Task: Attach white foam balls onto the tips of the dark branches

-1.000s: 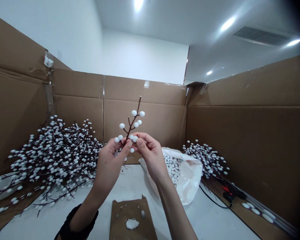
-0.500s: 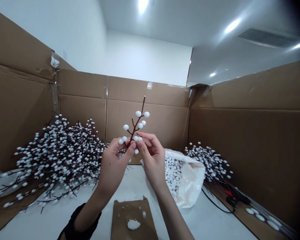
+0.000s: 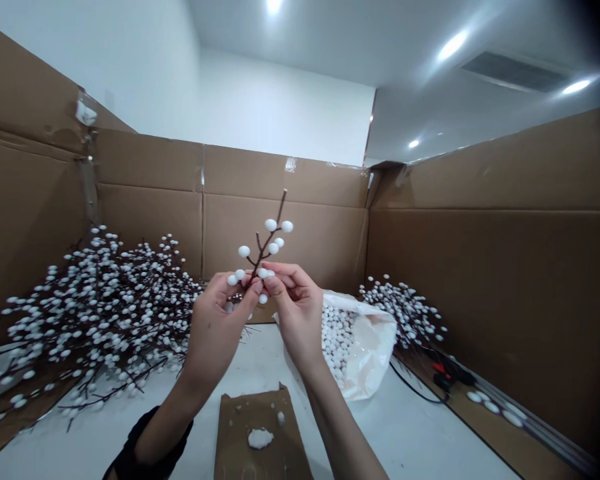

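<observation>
A dark brown berry branch [image 3: 264, 252] with white round berries stands tilted in front of me, its bare tip pointing up. My left hand [image 3: 219, 317] grips its lower stem between thumb and fingers. My right hand [image 3: 296, 310] pinches a white berry [image 3: 269, 281] against a side twig of the branch. Two short twigs on the left side show, one with a berry and one bare at its end. Below the hands lies a piece of cardboard [image 3: 240, 427] bearing a blob of white paste [image 3: 260, 438].
A large heap of berry branches [image 3: 125, 307] fills the left. An open white plastic bag [image 3: 375, 347] of loose white balls stands right of my hands. Behind it are more berry branches [image 3: 405, 310], with a black cable [image 3: 415, 392] nearby. Cardboard walls [image 3: 290, 183] enclose the white table [image 3: 405, 440].
The whole view has shifted slightly, so everything sits a little further left and higher. Both hands keep the same grip on the branch and berry.
</observation>
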Tool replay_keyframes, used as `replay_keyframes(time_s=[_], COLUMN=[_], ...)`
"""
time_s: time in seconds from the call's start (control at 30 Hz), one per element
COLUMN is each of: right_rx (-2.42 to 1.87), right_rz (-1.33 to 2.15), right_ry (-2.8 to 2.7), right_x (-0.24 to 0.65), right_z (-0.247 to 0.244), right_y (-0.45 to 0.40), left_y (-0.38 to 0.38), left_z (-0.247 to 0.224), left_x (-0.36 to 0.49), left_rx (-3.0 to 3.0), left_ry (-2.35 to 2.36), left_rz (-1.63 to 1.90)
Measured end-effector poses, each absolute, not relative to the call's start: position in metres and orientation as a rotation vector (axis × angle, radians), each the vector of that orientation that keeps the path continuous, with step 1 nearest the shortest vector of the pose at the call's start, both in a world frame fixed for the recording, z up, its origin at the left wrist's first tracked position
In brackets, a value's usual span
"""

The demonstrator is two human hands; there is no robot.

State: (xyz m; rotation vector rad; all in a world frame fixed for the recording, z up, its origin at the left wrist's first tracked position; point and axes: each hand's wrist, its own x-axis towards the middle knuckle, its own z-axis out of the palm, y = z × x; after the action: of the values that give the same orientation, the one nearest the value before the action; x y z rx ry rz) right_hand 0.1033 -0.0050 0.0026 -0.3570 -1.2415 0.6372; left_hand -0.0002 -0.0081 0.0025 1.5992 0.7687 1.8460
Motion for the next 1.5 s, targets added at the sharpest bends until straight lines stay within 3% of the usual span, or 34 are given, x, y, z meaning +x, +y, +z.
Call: replay_keyframes(time_s=[0.87, 1.5], right_rx=[-0.272, -0.328], right_rz=[0.831, 0.839], right_ry=[-1.149, -1.246], right_x=[0.097, 0.103], right_z=[0.002, 0.002], right_y=[0.007, 0.004], left_y=[0.004, -0.003], left_z=[-0.005, 0.003], left_x=[0.005, -0.002], left_rx=[1.670, 1.754], left_ry=[0.972, 1.032], left_rz=[2.085, 1.855])
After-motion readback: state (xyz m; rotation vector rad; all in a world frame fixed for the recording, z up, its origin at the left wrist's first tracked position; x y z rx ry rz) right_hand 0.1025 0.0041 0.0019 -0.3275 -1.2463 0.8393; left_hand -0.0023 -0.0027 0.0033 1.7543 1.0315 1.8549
